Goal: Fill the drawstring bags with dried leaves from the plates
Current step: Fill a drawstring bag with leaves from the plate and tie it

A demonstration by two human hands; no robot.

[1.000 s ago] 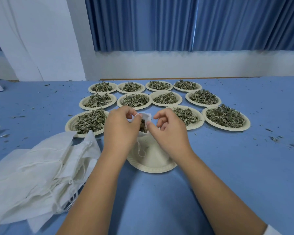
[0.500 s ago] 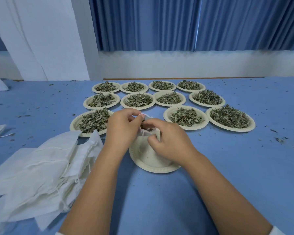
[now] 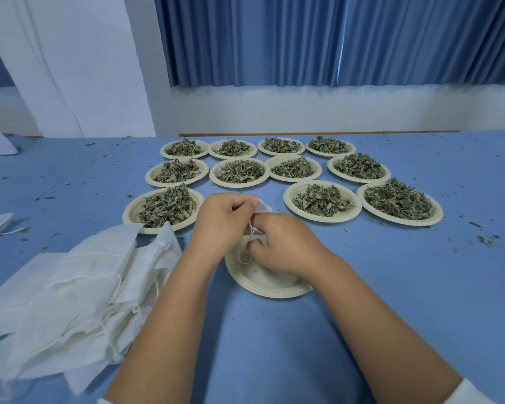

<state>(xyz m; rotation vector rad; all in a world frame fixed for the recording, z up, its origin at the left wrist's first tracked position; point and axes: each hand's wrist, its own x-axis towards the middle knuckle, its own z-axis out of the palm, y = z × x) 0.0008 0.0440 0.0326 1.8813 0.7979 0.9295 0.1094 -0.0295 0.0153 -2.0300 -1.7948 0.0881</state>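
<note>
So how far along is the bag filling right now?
Done: the nearest paper plate looks emptied. In hand: the left hand and right hand grip a small drawstring bag above it. Left: eleven plates of dried leaves are full, and a pile of flat bags waits.

No lettering, label, brand or number could be read; the paper plates (image 3: pixel 322 219) at twelve o'clock and drawstring bags (image 3: pixel 85 275) at eight o'clock were unmarked.
</note>
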